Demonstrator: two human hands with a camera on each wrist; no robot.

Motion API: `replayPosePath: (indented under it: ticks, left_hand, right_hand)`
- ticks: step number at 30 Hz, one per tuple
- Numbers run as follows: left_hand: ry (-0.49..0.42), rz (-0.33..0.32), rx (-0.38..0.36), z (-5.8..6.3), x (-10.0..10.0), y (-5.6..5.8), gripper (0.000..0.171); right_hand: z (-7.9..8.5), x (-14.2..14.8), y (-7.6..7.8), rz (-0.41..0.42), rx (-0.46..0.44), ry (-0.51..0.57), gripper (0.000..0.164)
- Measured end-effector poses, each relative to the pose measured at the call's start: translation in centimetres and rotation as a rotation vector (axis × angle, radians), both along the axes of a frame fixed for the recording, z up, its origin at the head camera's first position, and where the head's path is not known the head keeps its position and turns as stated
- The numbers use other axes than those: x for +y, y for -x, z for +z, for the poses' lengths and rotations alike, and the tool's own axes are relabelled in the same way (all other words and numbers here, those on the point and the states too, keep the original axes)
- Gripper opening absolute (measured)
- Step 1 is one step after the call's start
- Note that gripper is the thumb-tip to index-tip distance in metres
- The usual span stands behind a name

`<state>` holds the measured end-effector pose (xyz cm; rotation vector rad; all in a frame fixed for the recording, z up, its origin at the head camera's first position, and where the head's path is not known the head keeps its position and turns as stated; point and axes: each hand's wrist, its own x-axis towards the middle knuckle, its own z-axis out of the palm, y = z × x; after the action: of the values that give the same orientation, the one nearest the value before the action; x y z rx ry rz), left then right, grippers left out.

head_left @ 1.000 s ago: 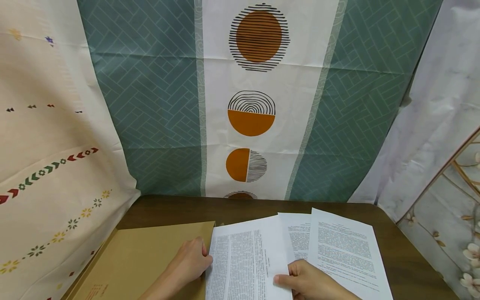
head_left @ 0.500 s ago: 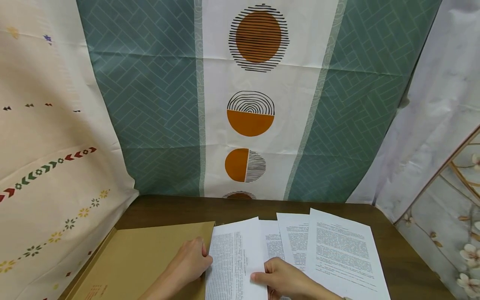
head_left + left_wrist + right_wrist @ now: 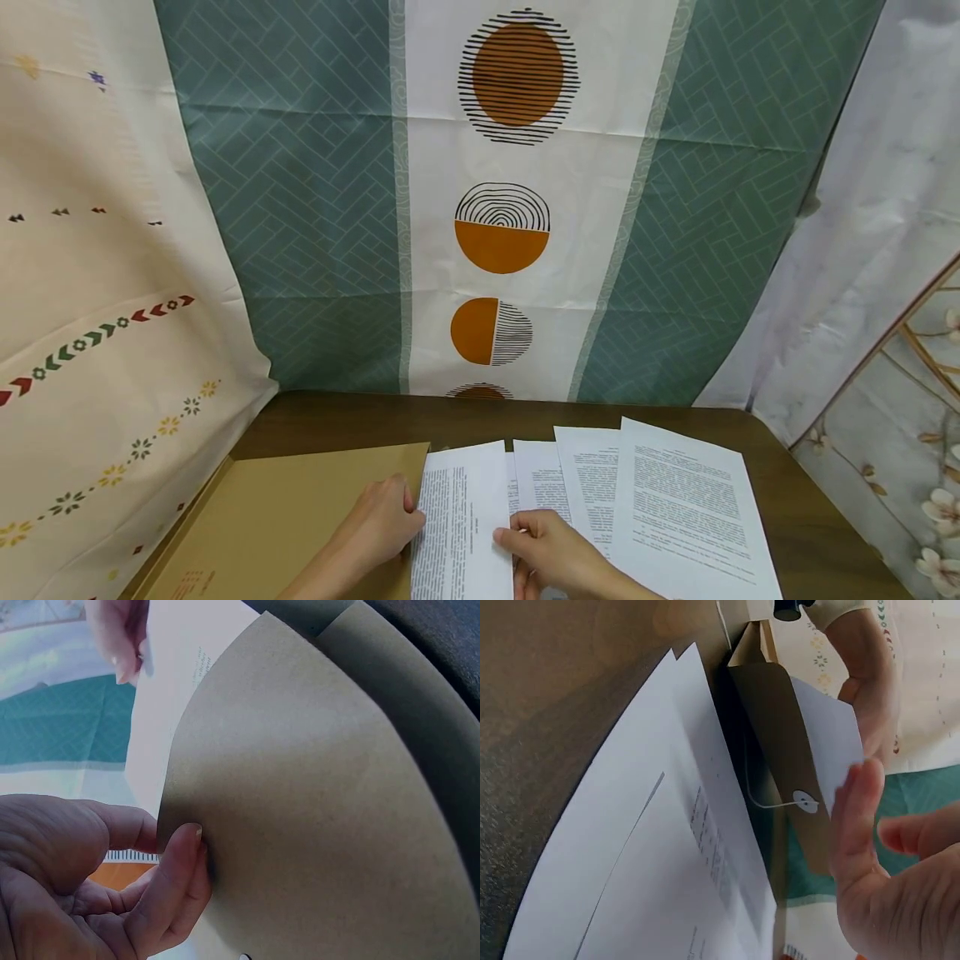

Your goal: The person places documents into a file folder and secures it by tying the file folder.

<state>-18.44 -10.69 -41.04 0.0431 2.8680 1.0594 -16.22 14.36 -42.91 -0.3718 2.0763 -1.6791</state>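
Note:
A brown kraft document envelope lies at the left of the head view, its opening towards the right. My left hand pinches the envelope's edge near the opening; the left wrist view shows thumb and fingers at its brown flap. A printed sheet of paper, its text running sideways, sits partly inside the envelope. At the sheet's outer right edge my right hand holds it, thumb on top and fingers beneath. The right wrist view shows a white string button on the envelope and the sheet coming out of it.
More printed pages lie fanned out to the right, partly overlapping. They rest on a dark brown wooden table. Behind it hangs a green and white patterned cloth, with a cream cloth at the left.
My right hand has moved left with the sheet, so less of it shows outside the envelope. More of the pages behind it are uncovered. The left hand keeps its place.

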Motion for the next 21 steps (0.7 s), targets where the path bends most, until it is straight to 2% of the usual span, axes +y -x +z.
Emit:
replayPosePath:
  ticks: [3, 9, 21]
  left_hand:
    - [-0.005, -0.002, 0.007, 0.1, -0.1, -0.1, 0.021]
    - [-0.009, -0.012, 0.041, 0.1, -0.1, -0.3, 0.020]
    - [-0.040, -0.032, 0.043, 0.0, -0.2, -0.3, 0.021]
  right_hand:
    - [0.3, 0.0, -0.1, 0.003, 0.017, 0.052, 0.021]
    - [0.2, -0.8, -0.2, 0.030, 0.059, 0.074, 0.013]
    - [-0.5, -3.9, 0.0, 0.005, 0.060, 0.172, 0.011]
